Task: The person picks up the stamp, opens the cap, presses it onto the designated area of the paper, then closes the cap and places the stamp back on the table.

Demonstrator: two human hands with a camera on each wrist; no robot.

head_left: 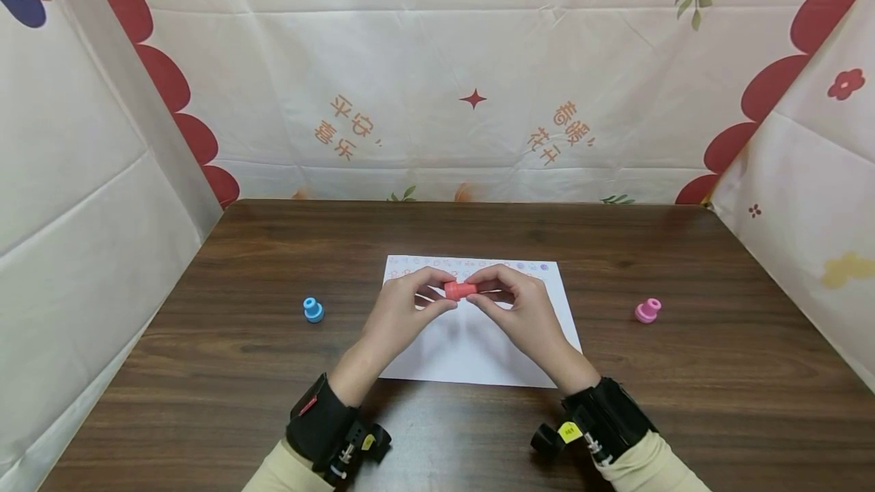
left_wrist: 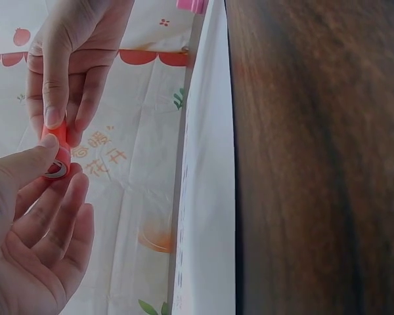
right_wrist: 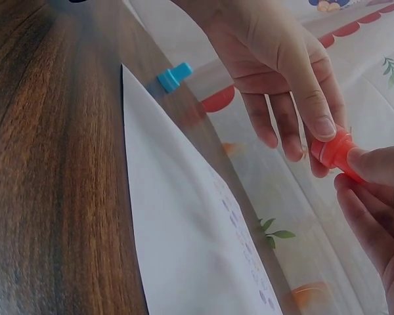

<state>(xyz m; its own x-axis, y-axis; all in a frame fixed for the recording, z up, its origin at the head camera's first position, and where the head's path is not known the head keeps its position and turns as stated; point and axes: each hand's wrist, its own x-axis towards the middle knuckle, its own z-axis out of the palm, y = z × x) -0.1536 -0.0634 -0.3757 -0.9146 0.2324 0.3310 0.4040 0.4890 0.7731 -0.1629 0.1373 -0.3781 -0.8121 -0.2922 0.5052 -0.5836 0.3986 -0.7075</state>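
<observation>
A small red stamp point(head_left: 459, 290) is held above a white sheet of paper point(head_left: 478, 348) in the middle of the table. My left hand point(head_left: 443, 291) pinches its wider end and my right hand point(head_left: 480, 291) pinches the other end. The left wrist view has my left hand point(left_wrist: 58, 172) at the bottom and my right hand point(left_wrist: 64, 121) at the top, both on the red stamp point(left_wrist: 58, 152). In the right wrist view the left hand point(right_wrist: 318, 141) grips the rim of the red stamp point(right_wrist: 333, 151), and my right hand point(right_wrist: 358, 172) holds its stem.
A blue stamp point(head_left: 313, 310) stands on the dark wooden table point(head_left: 273, 370) left of the paper, and a pink stamp point(head_left: 647, 311) stands to its right. Small printed marks line the paper's far edge. Cloth backdrops wall the table on three sides.
</observation>
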